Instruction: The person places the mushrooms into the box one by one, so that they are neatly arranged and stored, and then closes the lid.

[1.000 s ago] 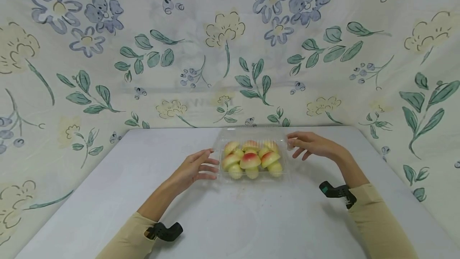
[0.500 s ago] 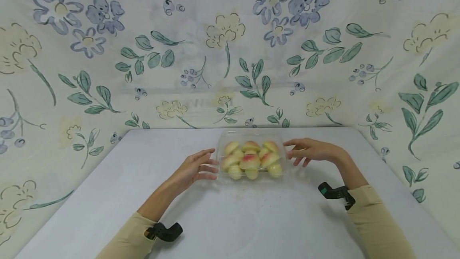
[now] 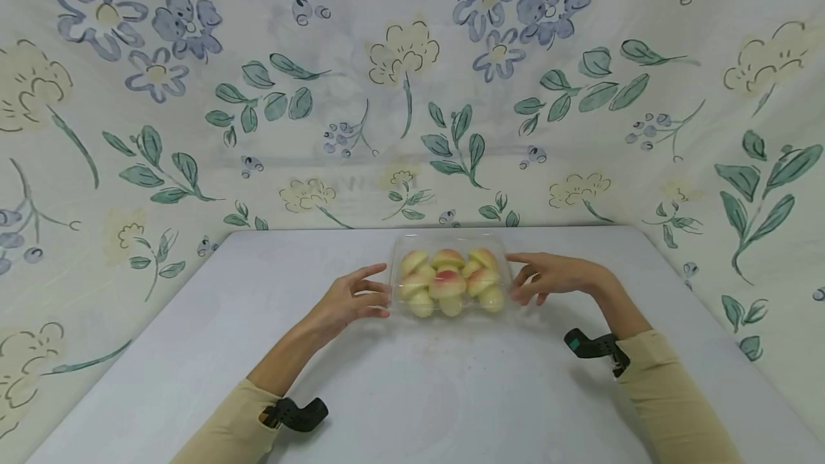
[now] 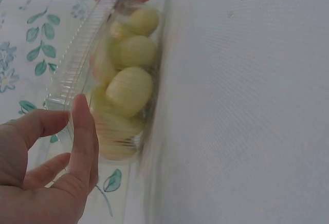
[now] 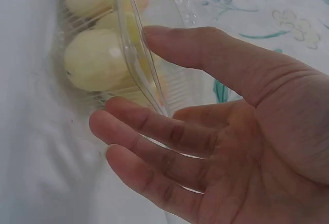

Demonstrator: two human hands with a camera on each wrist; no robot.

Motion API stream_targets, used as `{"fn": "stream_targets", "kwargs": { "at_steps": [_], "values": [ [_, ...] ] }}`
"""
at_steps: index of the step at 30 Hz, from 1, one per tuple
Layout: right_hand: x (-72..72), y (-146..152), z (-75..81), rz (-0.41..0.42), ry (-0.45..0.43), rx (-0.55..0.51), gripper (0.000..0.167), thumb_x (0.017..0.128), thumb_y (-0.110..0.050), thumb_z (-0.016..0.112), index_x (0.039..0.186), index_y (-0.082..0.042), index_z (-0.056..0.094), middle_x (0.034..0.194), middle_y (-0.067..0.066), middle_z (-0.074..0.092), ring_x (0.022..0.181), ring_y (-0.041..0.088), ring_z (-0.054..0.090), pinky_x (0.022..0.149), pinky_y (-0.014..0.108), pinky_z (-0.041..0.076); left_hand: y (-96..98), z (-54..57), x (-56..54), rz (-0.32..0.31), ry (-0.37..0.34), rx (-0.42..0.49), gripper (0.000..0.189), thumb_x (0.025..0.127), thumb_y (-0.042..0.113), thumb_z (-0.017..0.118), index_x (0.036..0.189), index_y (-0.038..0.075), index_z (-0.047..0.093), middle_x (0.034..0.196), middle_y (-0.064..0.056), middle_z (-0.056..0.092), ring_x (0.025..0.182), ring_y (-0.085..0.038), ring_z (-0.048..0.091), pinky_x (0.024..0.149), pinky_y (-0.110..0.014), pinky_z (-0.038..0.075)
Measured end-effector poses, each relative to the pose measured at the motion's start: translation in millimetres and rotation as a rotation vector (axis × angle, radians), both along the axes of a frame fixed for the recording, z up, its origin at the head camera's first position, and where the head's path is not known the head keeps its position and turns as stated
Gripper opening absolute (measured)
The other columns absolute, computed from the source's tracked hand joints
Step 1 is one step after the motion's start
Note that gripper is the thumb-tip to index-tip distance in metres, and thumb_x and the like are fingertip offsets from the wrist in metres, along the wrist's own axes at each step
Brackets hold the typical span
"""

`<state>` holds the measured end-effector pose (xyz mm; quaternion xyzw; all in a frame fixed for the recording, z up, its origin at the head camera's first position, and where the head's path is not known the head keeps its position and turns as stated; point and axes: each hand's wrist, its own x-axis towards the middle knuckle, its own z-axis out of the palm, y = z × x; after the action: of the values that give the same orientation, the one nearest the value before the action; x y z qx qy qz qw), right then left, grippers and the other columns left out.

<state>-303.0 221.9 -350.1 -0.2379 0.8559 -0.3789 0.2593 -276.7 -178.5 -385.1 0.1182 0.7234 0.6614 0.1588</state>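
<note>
A clear plastic clamshell container [image 3: 457,242] sits on the table near its far edge. Inside are several pale yellow mushroom-shaped pieces [image 3: 447,285] with reddish caps. At the container's left side, my left hand [image 3: 351,299] pinches the rim between thumb and fingertip, as the left wrist view shows. My right hand [image 3: 554,274] is at the opposite side. In the right wrist view its thumb touches the lid's rim [image 5: 134,64], while the other fingers extend loosely below. A narrow gap shows between the two rims there.
The white table [image 3: 425,392] spreads in front of the container, with small specks on it. A floral-print cloth [image 3: 399,106] hangs behind and at both sides. Each forearm wears a beige sleeve [image 3: 677,392] with a black wrist device [image 3: 296,415].
The lid has come down from a raised position onto the container. My right hand has moved down and slightly left along the side; my left fingers have drawn closer together at the rim.
</note>
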Motion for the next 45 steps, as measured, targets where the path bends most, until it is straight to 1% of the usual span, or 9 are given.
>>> {"fn": "stream_targets", "kwargs": {
  "at_steps": [4, 7, 11, 20, 24, 27, 30, 35, 45],
  "values": [
    [-1.1, -5.3, -2.6, -0.017, -0.008, -0.002, 0.091, 0.094, -0.029, 0.066, 0.156, 0.001, 0.007, 0.126, 0.022, 0.063, 0.096, 0.021, 0.069, 0.079, 0.033, 0.061, 0.4, -1.4, 0.2, 0.018, 0.027, 0.004, 0.071, 0.091, 0.005, 0.066, 0.153, 0.006, 0.031, 0.130, -0.027, 0.051, 0.097, -0.026, 0.068, 0.087, -0.033, 0.062],
    [-1.8, -8.3, -3.6, -0.026, -0.022, -0.010, 0.089, 0.096, -0.027, 0.064, 0.157, 0.000, 0.004, 0.119, 0.020, 0.067, 0.092, 0.022, 0.070, 0.078, 0.033, 0.061, 1.2, -2.1, 0.6, 0.037, 0.043, 0.002, 0.068, 0.091, 0.004, 0.066, 0.151, 0.005, 0.034, 0.131, -0.028, 0.052, 0.096, -0.023, 0.068, 0.087, -0.033, 0.062],
    [-2.6, -9.3, -5.4, -0.026, -0.050, -0.035, 0.086, 0.097, -0.022, 0.059, 0.157, -0.001, 0.001, 0.110, 0.022, 0.070, 0.089, 0.021, 0.070, 0.078, 0.034, 0.061, 2.7, -0.8, 1.9, 0.060, 0.055, -0.009, 0.065, 0.092, 0.003, 0.065, 0.150, 0.004, 0.036, 0.131, -0.028, 0.053, 0.097, -0.024, 0.069, 0.087, -0.032, 0.062],
    [0.3, -11.8, -5.1, -0.061, -0.073, -0.074, 0.087, 0.095, -0.016, 0.059, 0.157, -0.001, 0.000, 0.097, 0.023, 0.070, 0.078, 0.018, 0.067, 0.072, 0.031, 0.060, 2.4, -0.5, 2.0, 0.050, 0.077, -0.012, 0.063, 0.092, 0.001, 0.064, 0.148, -0.001, 0.037, 0.123, -0.029, 0.055, 0.088, -0.016, 0.071, 0.089, -0.031, 0.061],
    [0.2, -13.7, -5.8, -0.067, -0.070, -0.078, 0.086, 0.095, -0.013, 0.058, 0.157, 0.000, 0.000, 0.090, 0.018, 0.070, 0.073, 0.015, 0.063, 0.066, 0.027, 0.057, 4.3, -2.2, 1.7, 0.067, 0.076, -0.014, 0.061, 0.092, 0.000, 0.064, 0.148, -0.002, 0.038, 0.116, -0.022, 0.058, 0.086, -0.014, 0.071, 0.087, -0.028, 0.061],
    [0.4, -13.9, -6.2, -0.055, -0.062, -0.083, 0.085, 0.095, -0.012, 0.058, 0.157, 0.000, 0.001, 0.086, 0.012, 0.069, 0.071, 0.013, 0.060, 0.061, 0.025, 0.053, 5.6, -3.9, 1.3, 0.078, 0.081, -0.020, 0.062, 0.092, -0.001, 0.064, 0.148, -0.001, 0.038, 0.109, -0.014, 0.059, 0.086, -0.014, 0.070, 0.087, -0.027, 0.061],
    [0.3, -14.0, -6.1, -0.046, -0.065, -0.090, 0.083, 0.096, -0.011, 0.057, 0.157, -0.001, 0.001, 0.084, 0.009, 0.068, 0.067, 0.014, 0.054, 0.059, 0.025, 0.048, 5.8, -5.3, 0.9, 0.082, 0.085, -0.021, 0.062, 0.092, -0.002, 0.063, 0.148, -0.001, 0.038, 0.104, -0.010, 0.059, 0.085, -0.014, 0.069, 0.087, -0.027, 0.061],
    [-0.1, -15.5, -5.1, -0.043, -0.068, -0.091, 0.083, 0.096, -0.010, 0.057, 0.157, 0.000, 0.001, 0.080, 0.008, 0.066, 0.062, 0.012, 0.048, 0.057, 0.025, 0.042, 5.1, -5.8, 0.7, 0.084, 0.085, -0.022, 0.063, 0.092, -0.002, 0.064, 0.148, 0.000, 0.037, 0.102, -0.009, 0.059, 0.085, -0.014, 0.069, 0.088, -0.029, 0.061],
    [1.7, -13.7, -3.1, -0.052, -0.072, -0.094, 0.082, 0.096, -0.010, 0.057, 0.157, -0.002, 0.003, 0.081, 0.009, 0.067, 0.060, 0.012, 0.046, 0.055, 0.023, 0.039, 5.7, -4.7, 1.5, 0.080, 0.074, -0.036, 0.064, 0.092, 0.001, 0.064, 0.150, 0.001, 0.036, 0.103, -0.008, 0.059, 0.085, -0.013, 0.069, 0.088, -0.028, 0.061]
  ]
}}
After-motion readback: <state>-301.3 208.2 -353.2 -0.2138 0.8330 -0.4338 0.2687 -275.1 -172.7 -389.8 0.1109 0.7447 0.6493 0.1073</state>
